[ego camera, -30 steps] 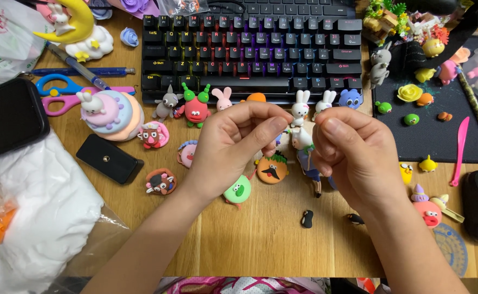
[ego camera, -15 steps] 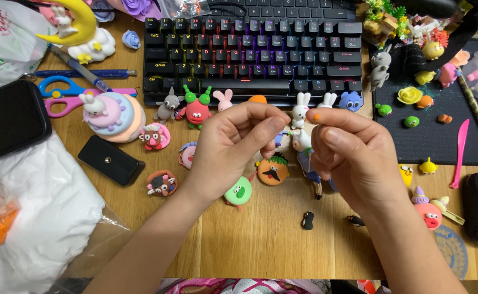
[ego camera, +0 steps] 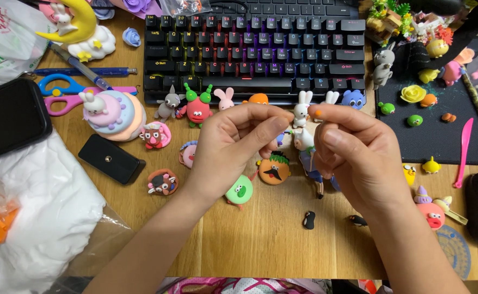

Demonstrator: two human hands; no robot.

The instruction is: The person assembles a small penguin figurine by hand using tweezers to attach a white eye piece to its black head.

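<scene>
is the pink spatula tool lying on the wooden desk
No, the pink spatula tool lies on the black mat right of the keyboard.

Your bench stock, colours only: keyboard (ego camera: pixel 255 49) black, purple-lit keys; desk (ego camera: pixel 271 239) pale wood; scissors (ego camera: pixel 65 92) blue and pink; mat (ego camera: pixel 440 136) black; clay rabbit (ego camera: pixel 302 104) white; round face figure (ego camera: pixel 274 170) orange, green tuft, black moustache; bag (ego camera: pixel 37 218) white.
</scene>
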